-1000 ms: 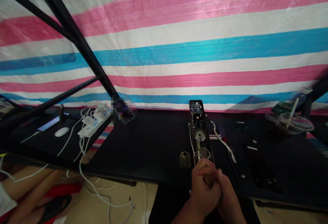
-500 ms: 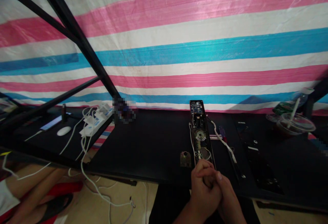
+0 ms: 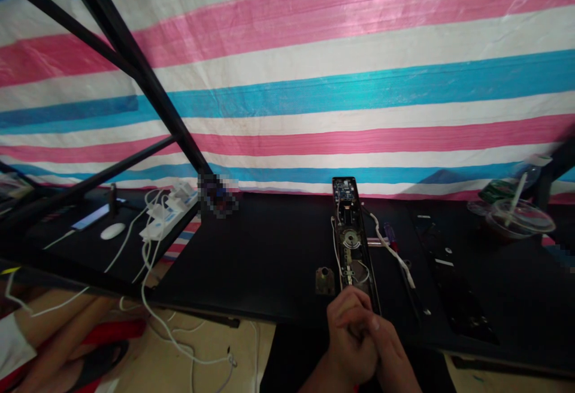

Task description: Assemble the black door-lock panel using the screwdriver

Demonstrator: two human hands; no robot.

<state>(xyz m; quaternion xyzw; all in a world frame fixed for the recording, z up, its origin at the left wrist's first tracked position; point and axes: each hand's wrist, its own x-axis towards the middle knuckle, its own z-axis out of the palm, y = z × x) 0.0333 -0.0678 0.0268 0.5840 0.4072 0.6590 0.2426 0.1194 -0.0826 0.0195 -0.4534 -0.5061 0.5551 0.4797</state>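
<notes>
Left grip [image 3: 350,339] and right grip [image 3: 390,354] clasped together, fingers interlaced, nothing held. Long black electronic door lock body [image 3: 351,234] lying open on the matte black bench [image 3: 251,261], straight far of both grips, long axis running near-far, near end partly hidden behind the fingers. Left grip more in line with it. Thin white cable [image 3: 393,249] curving along its right side; purple-handled screwdriver [image 3: 390,232] just right of it. Small square brass-coloured metal plate [image 3: 324,281] just left of the near end.
</notes>
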